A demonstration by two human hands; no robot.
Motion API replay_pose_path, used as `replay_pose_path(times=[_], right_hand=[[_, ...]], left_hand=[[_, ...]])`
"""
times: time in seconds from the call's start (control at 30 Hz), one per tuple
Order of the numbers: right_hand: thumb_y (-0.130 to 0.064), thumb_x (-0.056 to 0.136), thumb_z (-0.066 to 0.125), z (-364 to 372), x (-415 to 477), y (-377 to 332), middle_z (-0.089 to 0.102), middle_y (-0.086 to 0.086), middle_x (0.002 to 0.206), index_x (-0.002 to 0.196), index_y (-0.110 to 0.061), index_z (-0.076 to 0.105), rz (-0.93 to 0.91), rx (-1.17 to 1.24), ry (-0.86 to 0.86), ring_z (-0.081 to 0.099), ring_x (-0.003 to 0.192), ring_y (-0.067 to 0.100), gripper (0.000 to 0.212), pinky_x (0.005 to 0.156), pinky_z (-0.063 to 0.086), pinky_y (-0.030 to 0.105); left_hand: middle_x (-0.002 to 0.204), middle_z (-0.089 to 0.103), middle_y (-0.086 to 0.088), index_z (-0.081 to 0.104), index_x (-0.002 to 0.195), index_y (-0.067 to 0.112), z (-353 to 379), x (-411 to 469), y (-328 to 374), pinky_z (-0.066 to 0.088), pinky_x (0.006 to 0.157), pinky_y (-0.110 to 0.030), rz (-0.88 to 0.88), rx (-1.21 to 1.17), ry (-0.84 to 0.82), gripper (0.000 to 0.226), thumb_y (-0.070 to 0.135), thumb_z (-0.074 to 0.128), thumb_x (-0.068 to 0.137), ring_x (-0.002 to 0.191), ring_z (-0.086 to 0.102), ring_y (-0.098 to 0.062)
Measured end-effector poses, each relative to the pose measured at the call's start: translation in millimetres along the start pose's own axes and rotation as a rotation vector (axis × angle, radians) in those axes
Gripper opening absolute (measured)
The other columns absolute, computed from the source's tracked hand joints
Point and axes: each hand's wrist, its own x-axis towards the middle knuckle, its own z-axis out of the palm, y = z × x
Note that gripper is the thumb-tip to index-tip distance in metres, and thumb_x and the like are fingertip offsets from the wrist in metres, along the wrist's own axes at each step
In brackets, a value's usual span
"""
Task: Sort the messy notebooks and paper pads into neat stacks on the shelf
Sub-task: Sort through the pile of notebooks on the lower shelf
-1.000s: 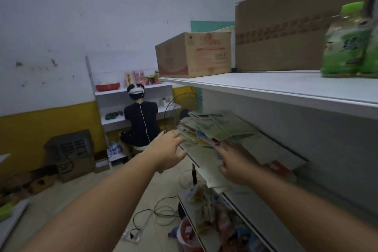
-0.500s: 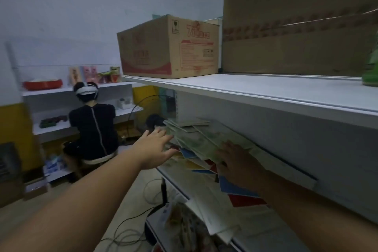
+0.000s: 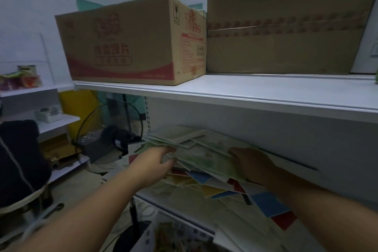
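A loose, fanned pile of green notebooks (image 3: 204, 159) lies on the white middle shelf (image 3: 173, 208), on top of scattered pads with blue, red and yellow covers (image 3: 266, 204). My left hand (image 3: 155, 161) pinches the pile's left edge, thumb above and fingers below. Over the right end of the same green pile rests my right hand (image 3: 251, 163), its back towards me and its thumb hidden. The shelf interior is dim.
The upper shelf (image 3: 245, 92) hangs low over the pile and carries a printed cardboard box (image 3: 126, 43) and a larger plain box (image 3: 286, 26). A floor fan (image 3: 106, 141) stands left of the shelf. A person in a dark top (image 3: 18, 159) crouches at far left. Packaged goods (image 3: 173, 235) fill the shelf below.
I have moved closer to the shelf. My left hand went from hovering open beside the pile to pinching its left edge. My right hand stayed on the green notebooks.
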Motion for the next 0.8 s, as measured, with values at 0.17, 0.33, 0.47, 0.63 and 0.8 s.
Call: replay_pose_path(times=[0.17, 0.33, 0.47, 0.63, 0.8], right_hand=[[-0.029, 0.098, 0.045, -6.2, -4.4, -2.6, 0.051, 0.005, 0.138, 0.137, -0.018, 0.047, 0.027, 0.103, 0.033, 0.05, 0.123, 0.02, 0.041, 0.1, 0.037, 0.027], [-0.035, 0.092, 0.051, -9.6, 8.9, -7.9, 0.063, 0.005, 0.117, 0.118, -0.013, 0.061, 0.016, 0.007, 0.101, 0.058, 0.103, 0.019, 0.035, 0.087, 0.044, 0.029], [-0.055, 0.086, 0.051, -16.1, 22.9, -10.9, 0.068, 0.003, 0.097, 0.098, -0.015, 0.069, 0.085, -0.018, 0.075, 0.063, 0.086, 0.018, 0.045, 0.074, 0.048, 0.03], [-0.058, 0.09, 0.045, -30.0, 53.1, -21.8, 0.069, 0.011, 0.075, 0.087, 0.0, 0.071, 0.298, 0.626, 0.119, 0.064, 0.071, 0.024, 0.063, 0.068, 0.049, 0.031], [-0.043, 0.09, 0.056, -37.6, 68.7, -42.1, 0.069, 0.018, 0.096, 0.104, -0.005, 0.062, 0.449, 1.717, -0.154, 0.066, 0.084, 0.028, 0.04, 0.07, 0.058, 0.036]], left_hand=[[0.131, 0.056, 0.001, 0.056, 0.128, 0.023, 0.0, 32.1, -21.2, 0.05, 0.084, -0.024, -0.016, -0.126, 0.079, 0.035, 0.028, 0.052, 0.094, 0.108, 0.06, -0.021], [0.148, 0.037, 0.004, 0.041, 0.139, 0.027, 10.9, 69.7, -28.6, 0.031, 0.103, -0.021, -0.015, -0.131, 0.068, 0.049, 0.019, 0.054, 0.093, 0.133, 0.038, -0.017], [0.155, 0.027, 0.0, 0.037, 0.145, 0.028, 14.3, 92.3, -29.1, 0.02, 0.115, -0.028, 0.048, 0.021, -0.094, 0.05, 0.024, 0.049, 0.096, 0.142, 0.026, -0.019], [0.131, 0.058, 0.005, 0.054, 0.132, 0.028, -7.0, 105.6, -42.2, 0.041, 0.1, -0.025, 0.236, 0.022, 0.102, 0.036, 0.02, 0.05, 0.097, 0.121, 0.054, -0.015], [0.127, 0.048, 0.024, 0.051, 0.127, 0.039, 1.0, 74.5, -32.6, 0.026, 0.11, -0.012, 0.529, -0.177, 0.114, 0.04, 0.022, 0.055, 0.091, 0.122, 0.04, 0.009]])
